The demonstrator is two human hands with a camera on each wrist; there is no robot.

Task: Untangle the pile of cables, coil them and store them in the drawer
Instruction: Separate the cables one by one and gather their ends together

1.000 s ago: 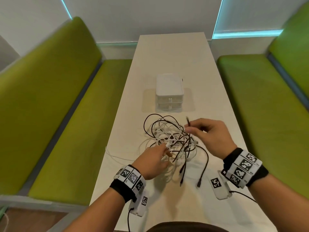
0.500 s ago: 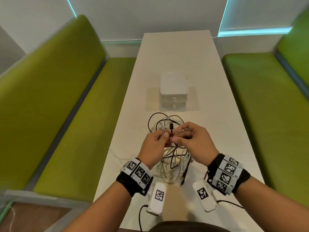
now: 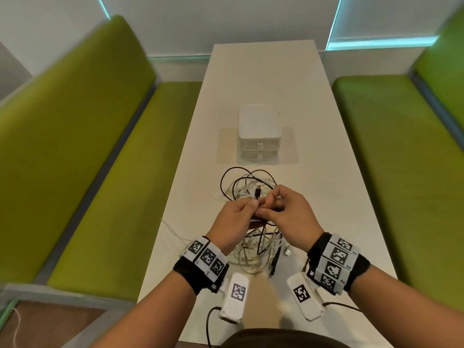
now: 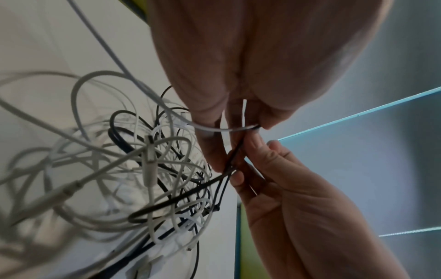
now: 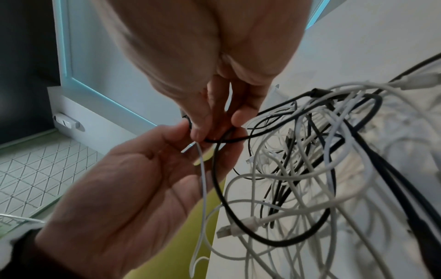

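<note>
A tangled pile of black and white cables [image 3: 253,247] lies on the white table [image 3: 313,172], partly lifted under my hands. Both hands meet just above it. My left hand [image 3: 252,203] pinches a black cable [image 3: 257,192] below its upright plug, and a white cable [image 4: 222,129] also runs through those fingers. My right hand [image 3: 271,199] pinches the same black cable [image 5: 214,140] right beside the left fingertips. In the right wrist view the white cable [image 5: 203,181] hangs across the left palm. The white two-drawer unit [image 3: 259,133] stands behind the pile, with both drawers closed.
Green benches [image 3: 88,159] run along both sides of the narrow table. A loose white cable [image 3: 173,232] trails off the pile toward the table's left edge. A small white plug [image 3: 288,252] lies beside the pile on the right.
My right hand carried the black plug end leftward to the left hand, which rose from the pile to take it. Both hands now pinch it together, nearly unmoved for the last half second.
</note>
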